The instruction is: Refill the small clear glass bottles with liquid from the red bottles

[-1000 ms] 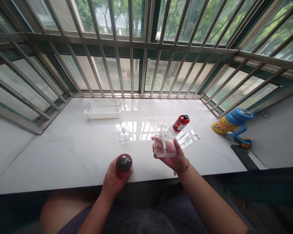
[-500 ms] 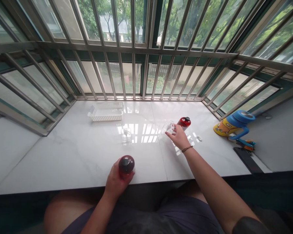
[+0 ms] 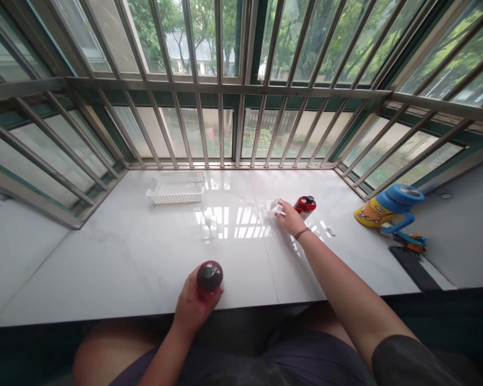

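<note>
Left hand (image 3: 195, 303): fingers wrapped around the near red bottle (image 3: 210, 277), gripping it by the side, black cap up, close to the front edge of the bench (image 3: 145, 268). Can't tell if its base touches down.

Right hand (image 3: 290, 219): arm stretched out over the bench, fingers at the right side of a clear plastic container (image 3: 272, 209). They touch it; grip or loose contact, can't tell. Container is see-through and blurry, so its base contact is unclear too. Thin bracelet (image 3: 301, 234) on that wrist.

Far red bottle (image 3: 305, 208), also black-capped, upright just right of the container, partly behind my right hand. Small pale piece (image 3: 330, 231) lies to the right of it, on the bench. Second clear item (image 3: 209, 227) sits beyond the near bottle, details too faint. White perforated basket (image 3: 177, 199) at back left, near the window bars (image 3: 221, 128).

Far right: blue-and-yellow flask (image 3: 386, 206) with handle, blue-and-orange object (image 3: 414, 242) beside it, flat black object (image 3: 414, 268) nearer me.
</note>
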A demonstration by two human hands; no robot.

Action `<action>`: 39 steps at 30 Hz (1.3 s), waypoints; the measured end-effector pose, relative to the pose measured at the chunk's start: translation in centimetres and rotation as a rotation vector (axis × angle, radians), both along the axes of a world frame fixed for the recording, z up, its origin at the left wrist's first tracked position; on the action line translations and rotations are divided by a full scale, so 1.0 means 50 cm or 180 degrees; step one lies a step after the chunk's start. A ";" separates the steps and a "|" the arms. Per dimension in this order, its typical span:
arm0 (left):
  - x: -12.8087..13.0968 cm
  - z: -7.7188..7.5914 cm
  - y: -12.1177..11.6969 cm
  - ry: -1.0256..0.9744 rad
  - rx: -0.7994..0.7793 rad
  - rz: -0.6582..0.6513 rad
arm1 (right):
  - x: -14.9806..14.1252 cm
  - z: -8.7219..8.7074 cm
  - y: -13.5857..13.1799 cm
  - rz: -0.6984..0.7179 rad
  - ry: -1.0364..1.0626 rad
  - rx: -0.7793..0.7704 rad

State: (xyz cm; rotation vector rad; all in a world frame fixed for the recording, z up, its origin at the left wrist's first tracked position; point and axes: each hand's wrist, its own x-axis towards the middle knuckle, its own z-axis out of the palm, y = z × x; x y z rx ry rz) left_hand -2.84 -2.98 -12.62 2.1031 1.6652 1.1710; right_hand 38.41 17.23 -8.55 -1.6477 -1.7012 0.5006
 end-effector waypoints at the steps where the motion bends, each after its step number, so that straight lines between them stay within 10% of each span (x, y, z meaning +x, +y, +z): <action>1: 0.000 0.000 0.000 0.0002 -0.0004 -0.0001 | -0.004 0.005 -0.008 -0.0100 -0.0030 0.0057; 6: -0.001 0.001 -0.002 0.0000 -0.0053 -0.0026 | -0.067 0.051 -0.090 -0.0312 -0.0139 0.0376; 10: 0.000 0.005 -0.002 -0.0047 -0.0084 -0.0055 | -0.184 0.076 -0.137 0.0586 -0.0111 0.0402; 20: 0.003 0.016 -0.004 -0.0246 -0.0129 -0.0086 | -0.451 0.036 -0.016 0.1724 -0.0018 0.0078; 25: -0.002 0.030 -0.004 -0.0409 -0.0422 -0.0157 | -0.398 0.047 -0.038 0.1674 -0.0084 0.0086; 34: 0.017 0.054 0.052 -0.0504 -0.1004 -0.0093 | -0.142 0.081 -0.289 0.0964 0.0049 -0.0285; 39: 0.045 0.074 0.080 -0.0167 0.0341 0.0060 | -0.114 0.046 -0.347 0.0957 0.0218 -0.0461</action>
